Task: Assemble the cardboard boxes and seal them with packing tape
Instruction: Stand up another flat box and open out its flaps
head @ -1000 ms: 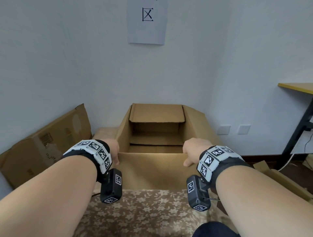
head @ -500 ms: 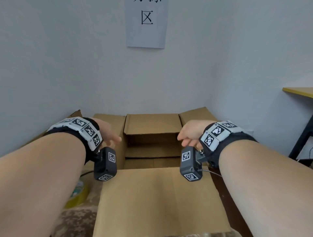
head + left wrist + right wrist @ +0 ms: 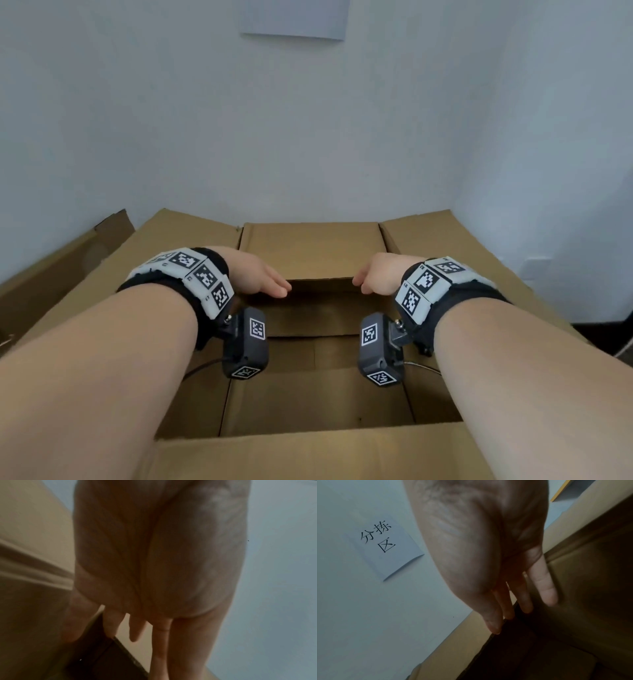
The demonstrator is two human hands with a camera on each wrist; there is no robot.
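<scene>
A large brown cardboard box (image 3: 318, 394) stands open in front of me, its side flaps (image 3: 164, 246) spread outward and its near flap (image 3: 308, 455) lying toward me. The far flap (image 3: 310, 250) slopes in over the opening. My left hand (image 3: 263, 281) and right hand (image 3: 375, 279) both reach across the box to that flap's free edge. In the left wrist view straight fingers (image 3: 135, 632) lie on the flap at its edge. In the right wrist view straight fingertips (image 3: 494, 627) touch the same edge. Neither hand holds anything. No tape is in view.
A flattened cardboard piece (image 3: 51, 263) leans against the wall at the left. A paper sign (image 3: 385, 545) hangs on the wall behind the box. A wall socket (image 3: 537, 267) is low on the right wall. A yellow desk edge (image 3: 559, 492) shows at the right.
Both hands left the near flap and moved forward across the opening to the far flap's edge. The near flap now lies down toward me, and my view has come closer over the box.
</scene>
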